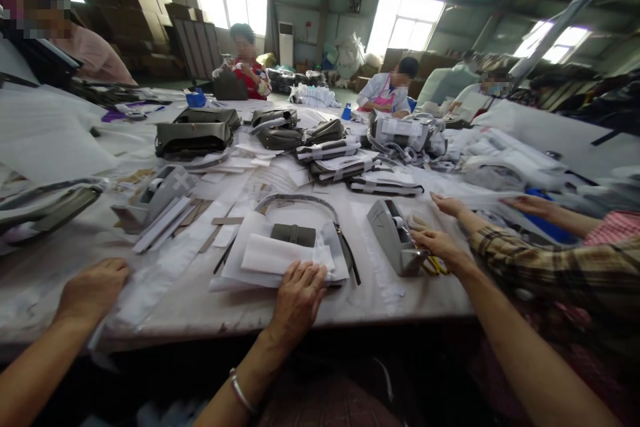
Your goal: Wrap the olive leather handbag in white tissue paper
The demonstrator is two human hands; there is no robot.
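My left hand (299,292), with a bracelet at the wrist, lies flat with outstretched fingers on white wrapping paper (280,255) over a grey handbag. The bag's dark flap with its strap loop (294,235) shows through the paper, and its wrapped handle (295,199) arches behind. My right hand (443,248) is at the front end of a grey tape dispenser (393,233), fingers pinched together at the tape; the strip itself is hardly visible. Yellow-handled scissors (436,267) lie beneath that hand.
A co-worker's hand (95,287) rests on the table at left, near another tape dispenser (155,197) and paper strips. On the right, a co-worker in a plaid sleeve (550,260) handles thin white sheeting. Grey handbags (195,137) and wrapped pieces (345,167) are piled behind.
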